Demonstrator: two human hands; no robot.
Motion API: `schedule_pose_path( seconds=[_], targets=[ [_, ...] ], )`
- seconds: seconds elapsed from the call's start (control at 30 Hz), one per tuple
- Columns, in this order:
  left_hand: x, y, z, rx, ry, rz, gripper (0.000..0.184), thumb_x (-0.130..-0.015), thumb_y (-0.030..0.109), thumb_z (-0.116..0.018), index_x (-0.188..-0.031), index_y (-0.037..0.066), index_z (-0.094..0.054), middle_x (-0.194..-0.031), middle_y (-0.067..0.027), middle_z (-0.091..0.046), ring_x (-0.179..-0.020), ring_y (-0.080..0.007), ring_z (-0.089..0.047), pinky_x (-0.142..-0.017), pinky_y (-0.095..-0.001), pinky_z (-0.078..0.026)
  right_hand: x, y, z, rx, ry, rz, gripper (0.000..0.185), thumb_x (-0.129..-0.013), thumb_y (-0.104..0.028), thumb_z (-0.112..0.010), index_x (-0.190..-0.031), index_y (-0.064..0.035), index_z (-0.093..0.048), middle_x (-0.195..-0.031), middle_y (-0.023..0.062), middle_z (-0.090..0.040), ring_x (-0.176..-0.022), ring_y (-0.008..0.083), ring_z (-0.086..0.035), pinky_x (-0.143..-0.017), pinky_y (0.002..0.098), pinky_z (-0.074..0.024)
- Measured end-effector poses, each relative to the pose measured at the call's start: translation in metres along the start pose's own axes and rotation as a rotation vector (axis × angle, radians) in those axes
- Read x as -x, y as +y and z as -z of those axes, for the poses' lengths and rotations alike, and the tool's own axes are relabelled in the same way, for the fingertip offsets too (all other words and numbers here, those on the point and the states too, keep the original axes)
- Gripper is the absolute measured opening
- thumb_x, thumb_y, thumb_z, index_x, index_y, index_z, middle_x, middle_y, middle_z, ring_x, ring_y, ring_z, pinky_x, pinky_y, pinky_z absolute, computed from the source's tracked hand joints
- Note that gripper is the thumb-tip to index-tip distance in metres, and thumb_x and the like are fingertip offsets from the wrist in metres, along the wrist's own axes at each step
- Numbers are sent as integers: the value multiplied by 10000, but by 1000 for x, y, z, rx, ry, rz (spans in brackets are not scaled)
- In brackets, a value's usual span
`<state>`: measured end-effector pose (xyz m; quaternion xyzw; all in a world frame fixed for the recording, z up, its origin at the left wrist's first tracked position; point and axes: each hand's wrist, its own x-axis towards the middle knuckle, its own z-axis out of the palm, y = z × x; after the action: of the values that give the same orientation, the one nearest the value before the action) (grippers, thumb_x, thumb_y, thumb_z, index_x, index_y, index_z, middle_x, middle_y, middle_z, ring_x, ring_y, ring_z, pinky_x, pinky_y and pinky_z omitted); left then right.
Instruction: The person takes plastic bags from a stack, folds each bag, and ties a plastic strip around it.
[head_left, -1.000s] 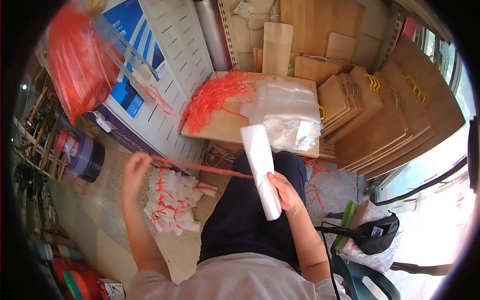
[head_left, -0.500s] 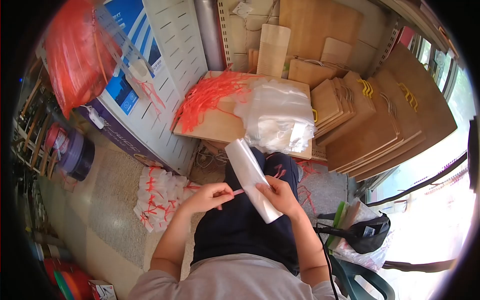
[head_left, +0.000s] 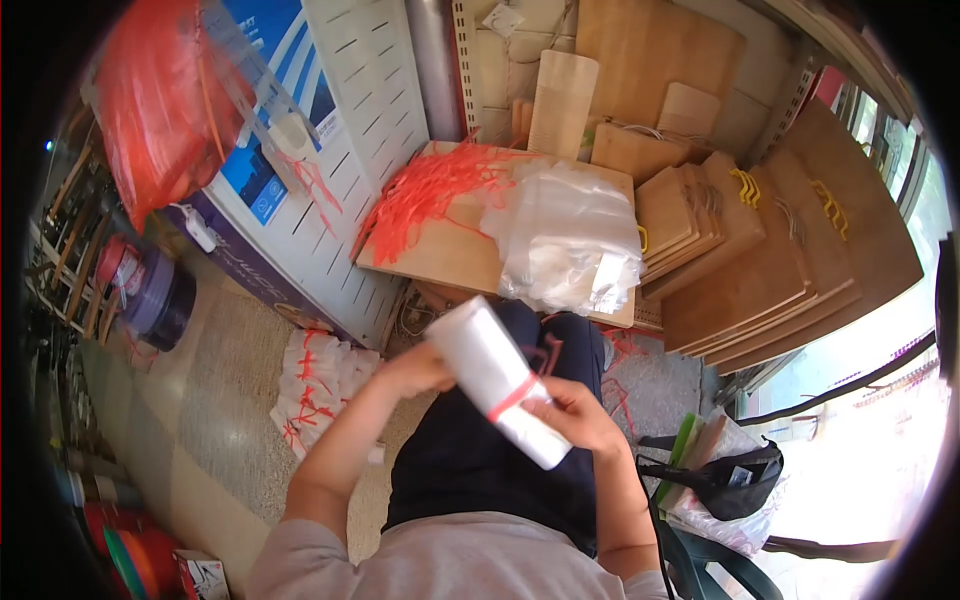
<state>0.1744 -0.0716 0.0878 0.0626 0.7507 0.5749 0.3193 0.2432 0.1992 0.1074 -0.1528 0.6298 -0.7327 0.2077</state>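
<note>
Red ribbon [head_left: 513,396] now crosses the plastic roll [head_left: 475,345] above my lap [head_left: 465,470], so front's banded; right hand [head_left: 585,418] fingers closed on roll, left hand [head_left: 420,368] fingers hidden, can't tell grip.

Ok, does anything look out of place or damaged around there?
Yes, some loose red strips lie scattered on the floor beside the person's right leg, apart from the heap of red strips on the wooden board; perhaps they were dropped. The white roll shows no obvious damage.
</note>
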Motion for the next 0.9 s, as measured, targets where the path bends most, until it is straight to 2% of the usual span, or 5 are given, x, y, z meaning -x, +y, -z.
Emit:
schedule_pose_path(
  seconds=[0.07,0.27,0.43,0.57,0.9],
  targets=[
    [6,-8,-25,506,-145,-91,260,-983,142,-522,-1224,49,-555,-783,7,-467,-554,-27,-303,-446,-195,-211,-6,9,2,-14,187,-23,250,-971,-179,-591,-1122,15,-637,-895,-6,-641,-774,36,-550,-669,210,-453],
    [20,-18,-79,402,200,-284,321,-931,190,-642,-1205,35,-580,-974,21,-609,-723,6,-485,-565,-155,-369,-25,42,-22,-173,273,-26,259,-987,-223,-564,-1096,1,-638,-886,-14,-640,-746,33,-543,-650,207,-449],
    [21,-25,-72,494,229,-190,287,-922,167,-647,-1179,52,-594,-897,53,-605,-645,14,-450,-490,-162,-317,-22,24,-21,510,213,-27,269,-975,-174,-564,-1158,17,-609,-860,49,-645,-741,54,-538,-664,232,-455],
    [23,-37,-60,450,162,-93,218,-922,176,-644,-1104,62,-604,-865,56,-595,-575,4,-410,-433,-173,-260,-23,34,-17,390,308,65,246,-954,-169,-549,-1103,15,-612,-830,210,-635,-729,312,-644,-685,367,-503],
    [13,-68,-78,495,517,-150,185,-917,151,-640,-1049,31,-591,-811,18,-599,-614,-32,-491,-508,-195,-369,-36,85,-28,622,497,220,220,-832,-21,-589,-1050,0,-611,-831,195,-630,-736,340,-628,-664,402,-507]
  ],
)
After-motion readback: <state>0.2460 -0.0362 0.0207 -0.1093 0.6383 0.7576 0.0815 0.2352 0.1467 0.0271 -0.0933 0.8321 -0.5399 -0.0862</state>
